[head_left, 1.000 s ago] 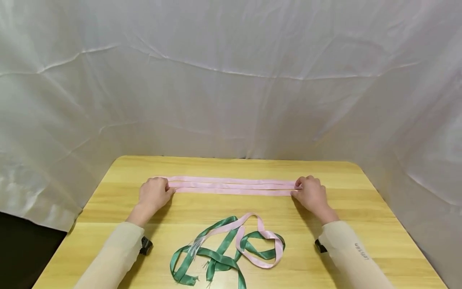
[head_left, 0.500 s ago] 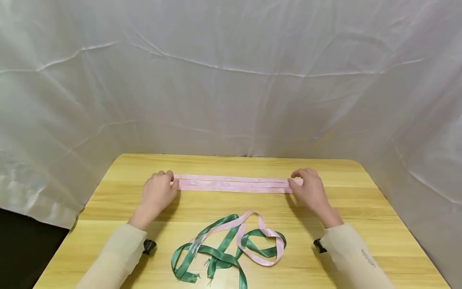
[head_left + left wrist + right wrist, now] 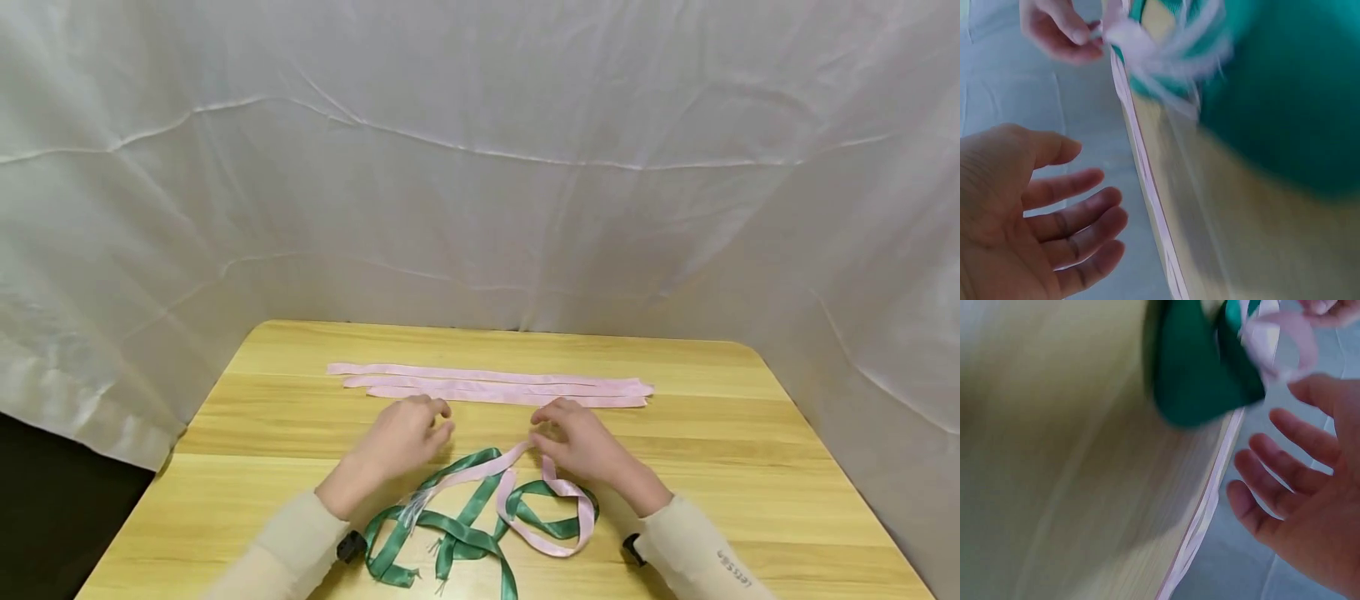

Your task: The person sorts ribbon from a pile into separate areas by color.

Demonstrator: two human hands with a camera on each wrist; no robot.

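Both hands moved off the ends of the folded pink ribbon [image 3: 491, 386] and drawn back toward the tangle at the near edge. Folded pink ribbon now lying flat in three rough layers across the far middle of the table [image 3: 765, 467], untouched, layer ends slightly staggered. Left hand [image 3: 405, 437] hovering just left of the tangle, fingers loosely curved and spread in the left wrist view, holding nothing. Right hand [image 3: 573, 437] over the upper loop of the loose pink ribbon [image 3: 555, 504]; fingertips apparently at that loop, but grip not confirmed, since the right wrist view shows relaxed, parted fingers and the left wrist view shows a blurred pinch. Loose pink ribbon interlaced with the green ribbon [image 3: 450, 537], frayed ends visible near the left of the heap. Risks judged from this: lifting the pink loop likely to drag the green one along or tighten a crossing into a knot; frayed threads liable to snag; sleeve or forearm passing forward could brush the unweighted stack and slide its layers apart.
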